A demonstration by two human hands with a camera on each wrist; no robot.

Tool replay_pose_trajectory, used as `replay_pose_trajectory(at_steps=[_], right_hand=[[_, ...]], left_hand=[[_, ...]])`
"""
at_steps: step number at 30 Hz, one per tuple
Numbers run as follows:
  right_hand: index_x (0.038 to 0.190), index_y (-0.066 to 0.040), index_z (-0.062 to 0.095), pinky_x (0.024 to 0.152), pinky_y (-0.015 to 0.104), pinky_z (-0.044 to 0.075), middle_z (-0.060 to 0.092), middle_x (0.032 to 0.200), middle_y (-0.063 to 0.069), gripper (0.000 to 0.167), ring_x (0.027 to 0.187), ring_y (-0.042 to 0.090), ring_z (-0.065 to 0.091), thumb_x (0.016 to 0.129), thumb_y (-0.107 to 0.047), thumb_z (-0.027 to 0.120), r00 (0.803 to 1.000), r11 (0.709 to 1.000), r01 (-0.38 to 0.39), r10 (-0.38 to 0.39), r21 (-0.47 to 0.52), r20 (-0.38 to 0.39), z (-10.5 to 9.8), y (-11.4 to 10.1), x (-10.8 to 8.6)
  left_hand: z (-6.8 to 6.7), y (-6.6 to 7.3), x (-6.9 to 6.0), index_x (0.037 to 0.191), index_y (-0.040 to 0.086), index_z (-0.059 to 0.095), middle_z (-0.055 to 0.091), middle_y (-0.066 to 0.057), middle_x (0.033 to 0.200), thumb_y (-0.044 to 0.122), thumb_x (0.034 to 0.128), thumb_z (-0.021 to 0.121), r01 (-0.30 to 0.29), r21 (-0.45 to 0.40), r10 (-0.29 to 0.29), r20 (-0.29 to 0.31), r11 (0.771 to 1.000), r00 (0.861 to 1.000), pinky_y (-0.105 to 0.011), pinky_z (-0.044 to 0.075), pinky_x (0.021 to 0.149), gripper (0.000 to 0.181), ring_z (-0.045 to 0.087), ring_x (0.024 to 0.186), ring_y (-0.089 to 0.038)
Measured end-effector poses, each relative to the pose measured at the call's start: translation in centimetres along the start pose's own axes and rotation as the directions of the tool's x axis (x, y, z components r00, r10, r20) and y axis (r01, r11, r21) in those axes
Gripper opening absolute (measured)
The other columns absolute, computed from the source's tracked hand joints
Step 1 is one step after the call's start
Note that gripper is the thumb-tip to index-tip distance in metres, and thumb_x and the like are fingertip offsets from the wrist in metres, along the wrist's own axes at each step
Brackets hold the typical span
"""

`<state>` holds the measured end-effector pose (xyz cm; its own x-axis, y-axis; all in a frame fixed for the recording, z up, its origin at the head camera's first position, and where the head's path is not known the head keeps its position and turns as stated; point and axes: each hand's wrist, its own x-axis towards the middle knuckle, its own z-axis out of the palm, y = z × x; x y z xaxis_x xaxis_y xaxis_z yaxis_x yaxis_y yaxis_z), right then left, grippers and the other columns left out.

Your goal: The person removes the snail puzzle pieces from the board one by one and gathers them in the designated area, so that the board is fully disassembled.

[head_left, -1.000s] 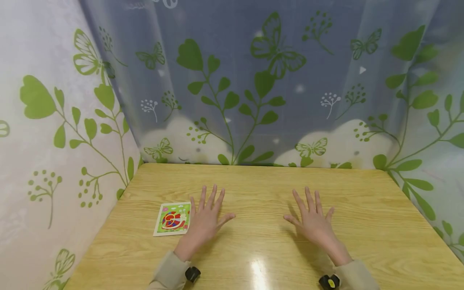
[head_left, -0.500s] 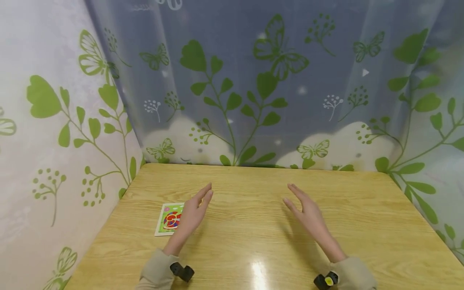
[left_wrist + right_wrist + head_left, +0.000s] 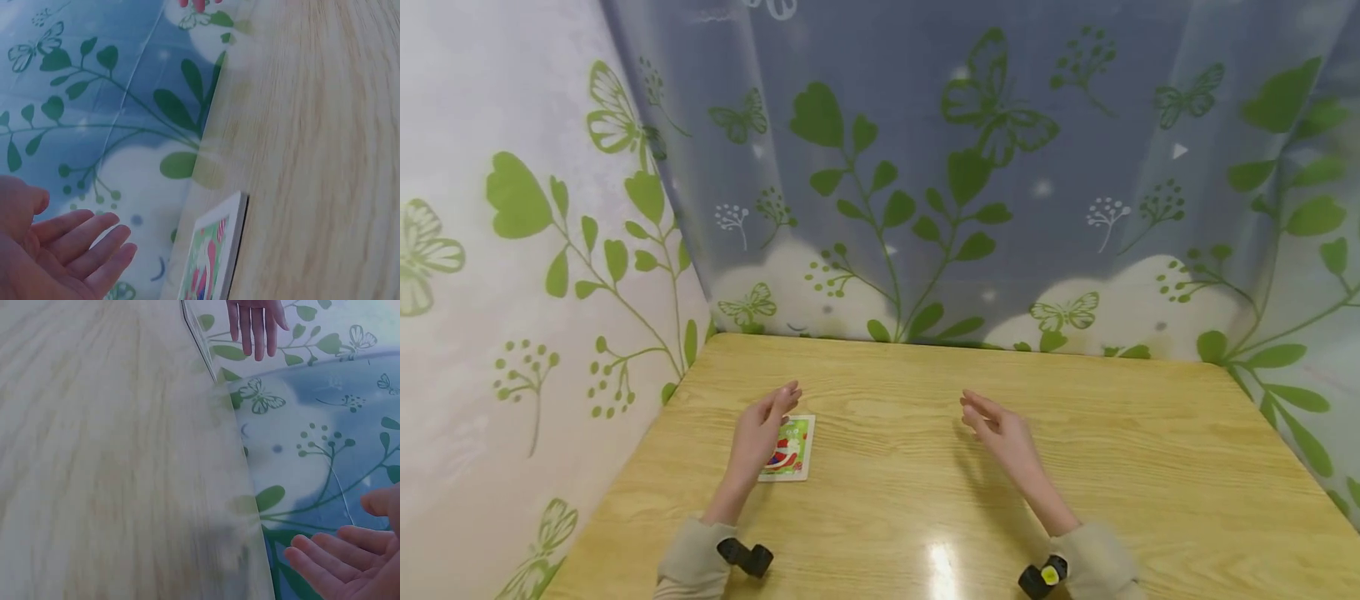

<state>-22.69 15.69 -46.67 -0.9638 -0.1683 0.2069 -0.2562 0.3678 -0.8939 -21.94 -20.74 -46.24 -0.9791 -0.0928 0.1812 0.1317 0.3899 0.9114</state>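
On the broad wood-grain counter (image 3: 865, 517), the picture board lies flat toward the person's left; above the counter, the left hand (image 3: 754, 437) and right hand (image 3: 1011, 442) are both empty, fingers loosely extended, the left hand partly covering the board in the head view without touching it. For sound handling of the thin, snail-printed board (image 3: 797, 454), I'd judge it best to shift the left hand off the picture and pinch opposite edges.

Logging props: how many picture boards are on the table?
1: the picture board, on the table's left side, partly hidden by the left hand in the head view.
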Motion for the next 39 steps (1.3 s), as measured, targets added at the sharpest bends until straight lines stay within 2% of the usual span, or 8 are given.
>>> replay_pose_trajectory(at_steps=[6, 13, 22, 24, 27, 32, 39], right_hand=[[0.144, 0.003, 0.053, 0.086, 0.044, 0.060, 0.062, 0.137, 0.022, 0.046, 0.112, 0.037, 0.068, 0.106, -0.024, 0.055, 0.999, 0.999, -0.004, 0.002, 0.044, 0.048, 2.4, -0.4, 0.3], [0.142, 0.005, 0.054, 0.084, 0.041, 0.061, 0.062, 0.136, 0.023, 0.045, 0.110, 0.041, 0.068, 0.106, -0.022, 0.055, 0.994, 0.993, -0.040, 0.027, 0.113, 0.108, 5.1, -1.6, 0.5], [0.138, 0.010, 0.056, 0.089, 0.045, 0.059, 0.063, 0.132, 0.028, 0.043, 0.112, 0.044, 0.066, 0.106, -0.020, 0.054, 0.983, 0.979, -0.054, 0.017, 0.198, 0.185, 7.7, -2.0, 1.4], [0.137, 0.011, 0.056, 0.091, 0.046, 0.058, 0.063, 0.131, 0.029, 0.042, 0.113, 0.044, 0.066, 0.106, -0.018, 0.054, 0.979, 0.971, -0.076, 0.030, 0.228, 0.199, 8.1, -2.1, 1.5], [0.137, 0.013, 0.054, 0.093, 0.046, 0.057, 0.062, 0.131, 0.030, 0.042, 0.115, 0.045, 0.065, 0.107, -0.016, 0.052, 0.973, 0.957, -0.110, 0.048, 0.270, 0.226, 8.8, -2.2, 1.7], [0.136, 0.017, 0.052, 0.094, 0.046, 0.057, 0.060, 0.131, 0.033, 0.041, 0.115, 0.047, 0.063, 0.107, -0.012, 0.050, 0.965, 0.940, -0.137, 0.055, 0.312, 0.257, 9.8, -2.2, 2.1], [0.137, 0.019, 0.050, 0.091, 0.045, 0.058, 0.059, 0.130, 0.035, 0.042, 0.113, 0.047, 0.065, 0.108, -0.012, 0.048, 0.948, 0.935, -0.164, 0.060, 0.315, 0.313, 11.0, -2.3, 2.3]], left_hand=[[-1.5, -0.8, 0.0, 0.139, 0.001, 0.059, 0.065, -0.017, 0.134, 0.035, 0.1108, 0.039, 0.075, 0.024, -0.074, -0.034, 0.997, 0.997, -0.046, 0.052, 0.101, 0.049, 0.062, 0.125, -0.033], [-3.7, -2.1, -0.2, 0.138, 0.000, 0.061, 0.066, -0.019, 0.131, 0.036, 0.1105, 0.040, 0.151, 0.111, -0.142, -0.084, 0.982, 0.986, -0.040, 0.056, 0.097, 0.050, 0.065, 0.120, -0.034], [-6.0, -3.0, -1.3, 0.136, -0.006, 0.060, 0.064, -0.025, 0.131, 0.034, 0.1098, 0.043, 0.248, 0.117, -0.243, -0.060, 0.962, 0.968, -0.035, 0.059, 0.089, 0.051, 0.065, 0.118, -0.037], [-6.3, -3.2, -1.5, 0.134, -0.009, 0.059, 0.064, -0.026, 0.130, 0.031, 0.1100, 0.043, 0.260, 0.111, -0.256, -0.054, 0.959, 0.965, -0.030, 0.060, 0.084, 0.049, 0.067, 0.115, -0.036], [-6.6, -3.4, -1.6, 0.131, -0.011, 0.061, 0.066, -0.027, 0.126, 0.025, 0.1095, 0.045, 0.282, 0.094, -0.278, -0.057, 0.955, 0.959, -0.023, 0.060, 0.075, 0.045, 0.071, 0.104, -0.027], [-6.6, -3.8, -1.7, 0.128, -0.011, 0.063, 0.069, -0.026, 0.120, 0.024, 0.1089, 0.047, 0.319, 0.067, -0.316, -0.053, 0.945, 0.947, -0.020, 0.059, 0.069, 0.043, 0.069, 0.090, -0.009], [-6.5, -4.2, -1.7, 0.127, -0.011, 0.064, 0.069, -0.025, 0.121, 0.024, 0.1093, 0.046, 0.327, 0.069, -0.324, -0.050, 0.943, 0.945, -0.019, 0.059, 0.069, 0.043, 0.069, 0.089, -0.008]])
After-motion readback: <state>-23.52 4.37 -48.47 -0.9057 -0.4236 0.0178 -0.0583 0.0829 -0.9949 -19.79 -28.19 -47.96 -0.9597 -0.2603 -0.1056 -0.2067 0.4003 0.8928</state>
